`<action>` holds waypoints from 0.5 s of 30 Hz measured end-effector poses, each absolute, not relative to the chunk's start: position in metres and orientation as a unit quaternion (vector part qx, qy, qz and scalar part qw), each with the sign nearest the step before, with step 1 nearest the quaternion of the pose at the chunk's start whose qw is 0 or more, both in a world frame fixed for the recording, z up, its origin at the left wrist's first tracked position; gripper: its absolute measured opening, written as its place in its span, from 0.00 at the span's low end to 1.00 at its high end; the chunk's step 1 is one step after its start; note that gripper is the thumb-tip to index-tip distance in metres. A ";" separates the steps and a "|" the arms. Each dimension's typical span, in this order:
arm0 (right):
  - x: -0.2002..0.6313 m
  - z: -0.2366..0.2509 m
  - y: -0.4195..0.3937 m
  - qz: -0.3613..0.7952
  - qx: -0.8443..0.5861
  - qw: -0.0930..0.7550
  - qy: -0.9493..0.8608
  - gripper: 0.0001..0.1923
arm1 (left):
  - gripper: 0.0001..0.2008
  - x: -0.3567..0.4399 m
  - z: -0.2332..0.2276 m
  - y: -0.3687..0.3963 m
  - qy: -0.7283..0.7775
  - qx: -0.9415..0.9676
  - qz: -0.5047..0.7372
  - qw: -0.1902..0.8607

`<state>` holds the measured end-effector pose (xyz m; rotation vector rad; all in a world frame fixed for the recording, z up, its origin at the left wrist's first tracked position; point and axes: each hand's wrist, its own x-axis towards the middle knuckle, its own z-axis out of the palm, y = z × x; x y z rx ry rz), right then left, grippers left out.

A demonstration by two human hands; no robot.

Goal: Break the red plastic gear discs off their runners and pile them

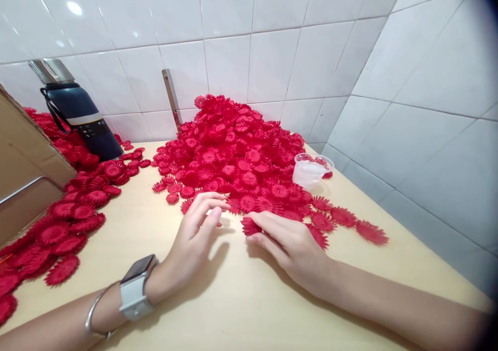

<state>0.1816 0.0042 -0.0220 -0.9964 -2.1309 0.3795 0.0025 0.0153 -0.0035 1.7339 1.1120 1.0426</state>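
**Two hands at the edge of a heap of red flower pieces**

The landmark here is the big pile of red plastic flowers (237,154), heaped against the white tiled wall (249,40) on a pale wooden table (233,299). Everything else is placed from it.

Just in front of the pile's near edge, the right hand (290,242) pinches a single red flower piece (249,225) between thumb and forefinger; the fingers are closed on it, and the piece sits low over the tabletop (whether it touches the wood cannot be told). The other fingers of that hand curl loosely beneath.

To the left of that piece, also at the pile's front edge, the left hand (194,237) hovers with its fingers spread and gently bent, holding nothing. Its fingertips reach toward the nearest flowers of the pile and lie close to the pinched piece without touching it. The wrist carries a smartwatch with a white band (136,286) and, further back along the forearm, a thin silver bangle (95,312).

At the pile's right side, touching its edge, stands a small clear plastic cup (310,170). Left of the pile a dark blue flask with a metal cap (75,110) stands among a second spread of red flowers (66,221), which trails toward the near left corner. A cardboard box (23,174) sits at the far left. Behind the pile, a metal strip (171,99) leans on the wall.
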 end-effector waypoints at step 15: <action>0.182 -0.022 0.008 0.207 -0.348 0.374 -0.834 0.20 | 0.11 0.002 -0.006 0.017 0.436 0.719 0.401 0.363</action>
